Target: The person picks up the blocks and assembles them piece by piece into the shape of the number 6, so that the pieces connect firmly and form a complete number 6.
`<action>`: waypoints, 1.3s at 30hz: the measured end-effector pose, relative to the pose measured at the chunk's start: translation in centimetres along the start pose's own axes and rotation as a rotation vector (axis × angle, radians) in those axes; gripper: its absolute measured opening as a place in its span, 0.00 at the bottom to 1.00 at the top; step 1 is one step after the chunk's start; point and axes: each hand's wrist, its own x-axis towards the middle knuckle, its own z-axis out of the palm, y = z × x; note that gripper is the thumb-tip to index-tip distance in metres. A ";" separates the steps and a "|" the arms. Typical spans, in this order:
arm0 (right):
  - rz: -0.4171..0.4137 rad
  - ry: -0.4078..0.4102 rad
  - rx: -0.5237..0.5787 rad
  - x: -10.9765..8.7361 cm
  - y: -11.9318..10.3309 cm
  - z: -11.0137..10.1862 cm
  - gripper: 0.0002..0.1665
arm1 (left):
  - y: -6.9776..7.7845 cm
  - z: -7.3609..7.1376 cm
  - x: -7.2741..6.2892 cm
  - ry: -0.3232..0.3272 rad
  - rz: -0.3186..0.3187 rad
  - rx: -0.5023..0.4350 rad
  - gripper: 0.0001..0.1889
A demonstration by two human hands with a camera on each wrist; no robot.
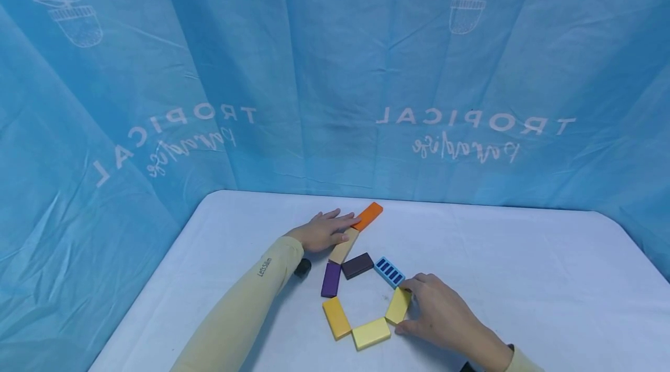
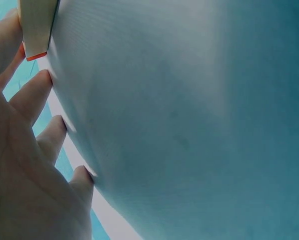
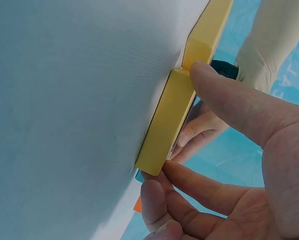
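Observation:
My right hand pinches a yellow block end to end, thumb at the near end and fingers at the far one. That block stands in a ring between a blue block with dark bars and a pale yellow block. Farther back, my left hand lies with its fingers spread, touching the beige block and the orange block. In the left wrist view, the thumb and index finger are beside the beige block, and the other fingertips point toward the white tabletop.
A dark brown block, a purple block and an amber block make up the ring's other side. Beige and orange blocks trail off toward the back edge. The white table ends at a blue printed curtain.

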 end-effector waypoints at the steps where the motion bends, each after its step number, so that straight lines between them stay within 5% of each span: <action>1: 0.000 0.002 0.003 0.0 0.0 0.0 0.45 | 0.0 0.0 0.0 -0.002 0.001 0.000 0.29; 20: 0.013 0.028 0.045 -0.2 0.2 -0.2 0.46 | -0.3 0.1 0.0 -0.001 -0.014 -0.011 0.29; 33: 0.102 0.063 0.099 -1.3 2.7 -1.2 0.44 | -0.3 0.0 0.1 -0.016 -0.004 -0.044 0.29; 39: 0.151 0.058 0.134 -1.5 4.5 -1.6 0.45 | -1.3 -0.2 -0.8 -0.001 -0.009 -0.107 0.30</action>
